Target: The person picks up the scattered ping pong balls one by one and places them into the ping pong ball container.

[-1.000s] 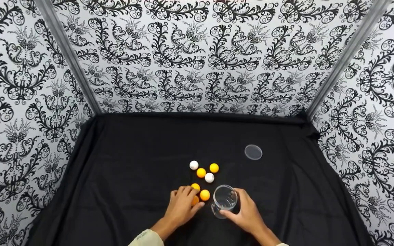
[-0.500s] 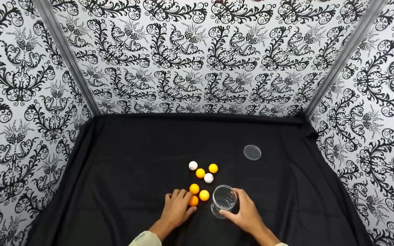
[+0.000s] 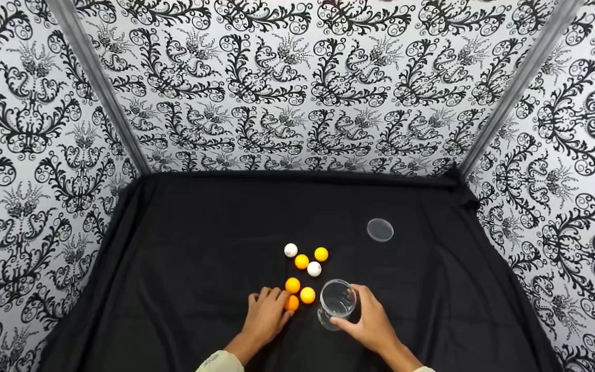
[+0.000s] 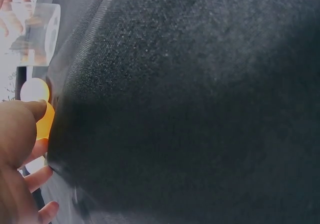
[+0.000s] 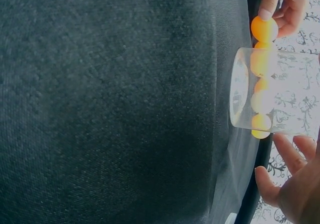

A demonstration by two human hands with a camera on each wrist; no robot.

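Right hand (image 3: 372,323) is wrapped around the clear cup (image 3: 337,304), tipping it on the black cloth (image 3: 199,248) with its mouth toward the balls, while the left hand (image 3: 265,316) pinches the nearest orange ball (image 3: 291,303), right beside that opening.

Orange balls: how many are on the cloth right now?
5. Two in the far cluster, two nearer the clear cup, one under the left hand's fingertips. More may be hidden beneath that hand.
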